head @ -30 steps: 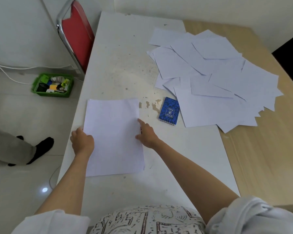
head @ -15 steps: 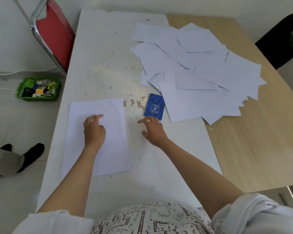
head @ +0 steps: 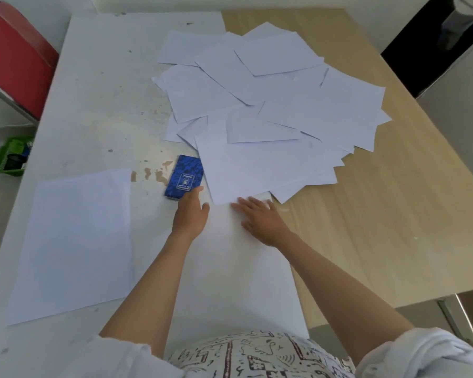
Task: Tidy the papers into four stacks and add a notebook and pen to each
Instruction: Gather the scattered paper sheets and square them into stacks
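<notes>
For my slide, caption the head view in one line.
Left hand reaches the blue notebook, right hand the scattered papers; one paper stack lies squared.

Blue notebook (head: 184, 177) cover emblem and print, too blurred to read

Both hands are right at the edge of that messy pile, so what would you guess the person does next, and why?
Probably slide the nearest loose sheet off the scattered pile toward the body to begin a second stack. Only one tidy stack lies on the white table, the right hand rests flat at that sheet's near edge, and the left hand touches the blue notebook beside it.
</notes>
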